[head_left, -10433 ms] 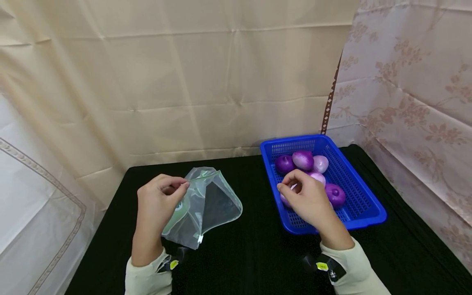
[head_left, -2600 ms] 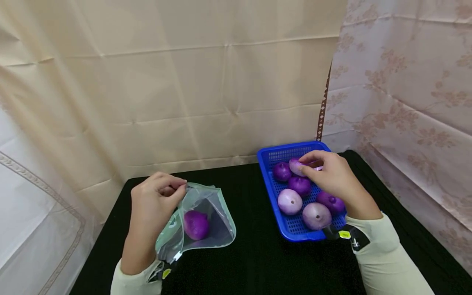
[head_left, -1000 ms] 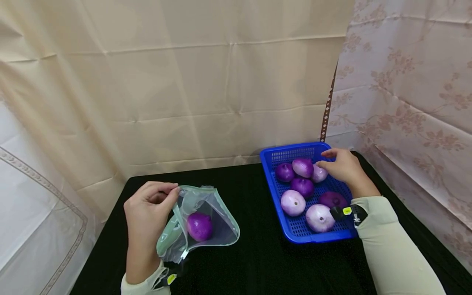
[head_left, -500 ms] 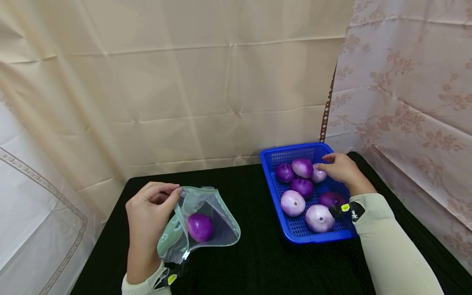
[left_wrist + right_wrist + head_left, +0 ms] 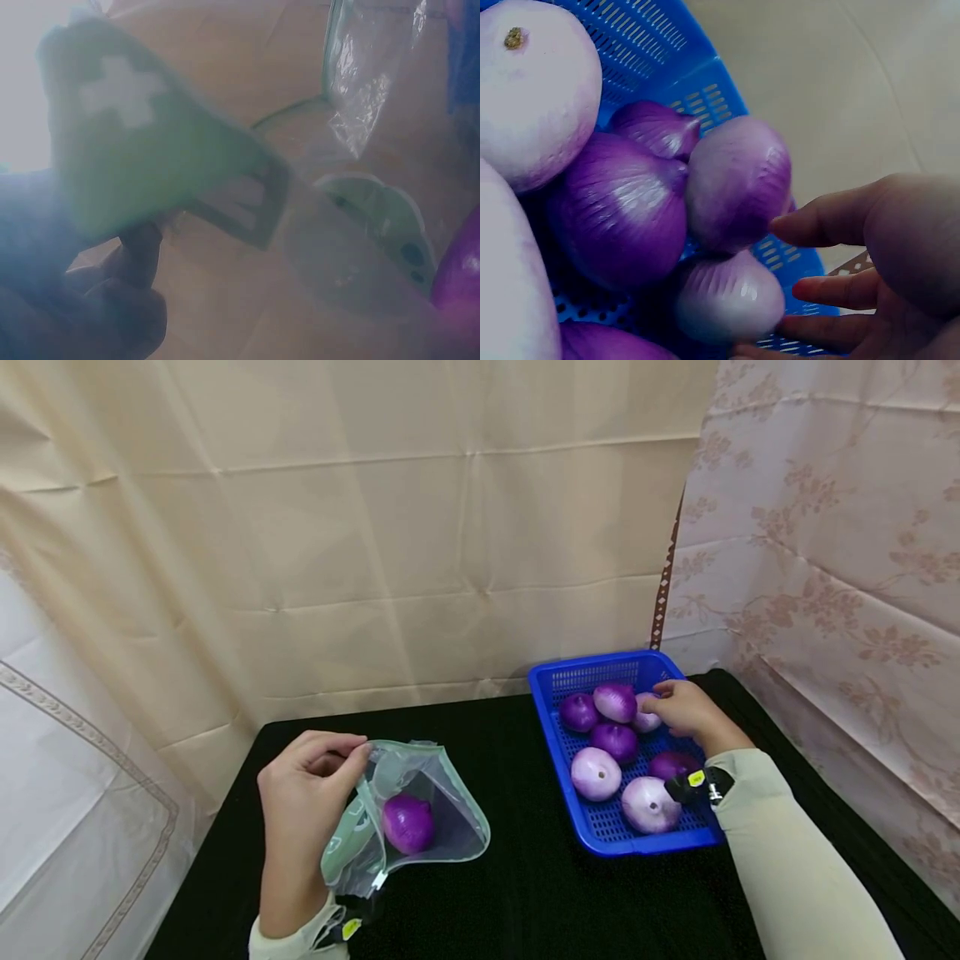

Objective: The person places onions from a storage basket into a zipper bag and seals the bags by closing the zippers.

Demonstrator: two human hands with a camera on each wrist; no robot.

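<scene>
My left hand (image 5: 303, 818) pinches the rim of a clear, green-edged zip bag (image 5: 352, 843), whose mouth gapes toward the right. One purple onion (image 5: 408, 823) is inside it. The left wrist view catches the bag's green panel with a white cross (image 5: 124, 94) above the dim hand (image 5: 82, 300). Over the back right of a blue basket (image 5: 637, 845), my right hand (image 5: 692, 712) reaches to a pale onion (image 5: 647, 715). In the right wrist view its thumb and fingers are spread beside that onion (image 5: 731, 300); whether the fingertips touch it I cannot tell.
Several more onions, deep purple (image 5: 615, 743) and pale (image 5: 596, 773), lie in the basket. A black cloth (image 5: 510, 893) covers the table. A beige curtain (image 5: 375, 527) hangs behind, with a floral one (image 5: 840, 568) at the right.
Over the last second my right hand has moved slightly left and down to the pale onion. The left hand barely moves. The bag, without an onion in the earliest frame, now contains one.
</scene>
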